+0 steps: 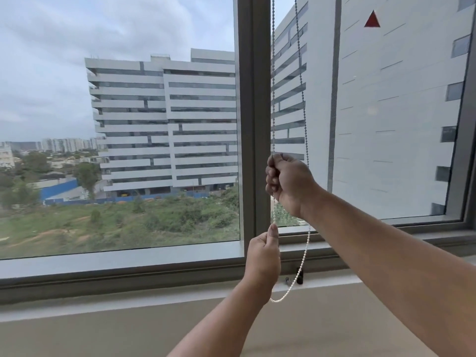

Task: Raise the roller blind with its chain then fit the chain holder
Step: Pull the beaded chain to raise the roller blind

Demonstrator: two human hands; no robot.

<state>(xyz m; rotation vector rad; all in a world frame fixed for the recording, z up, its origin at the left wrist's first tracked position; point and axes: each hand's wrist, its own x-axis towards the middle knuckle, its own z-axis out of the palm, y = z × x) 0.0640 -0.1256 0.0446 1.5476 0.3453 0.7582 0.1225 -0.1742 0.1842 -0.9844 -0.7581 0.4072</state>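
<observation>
A white bead chain [273, 99] hangs in a loop in front of the window's grey centre post [253, 119]. Its two strands run up out of view; the blind itself is not in view. My right hand [288, 184] is shut on the left strand at mid height. Below it my left hand [265, 256] pinches the same strand between thumb and fingers. The right strand [307, 243] hangs free and curves under my left wrist. A small black chain holder [300, 275] with a metal piece [288, 280] beside it sits on the sill by the frame.
The pale window sill [128, 331] spans the foreground below the grey window frame [116, 276]. Large glass panes show buildings outside. A red triangle sticker [372, 19] is on the right pane.
</observation>
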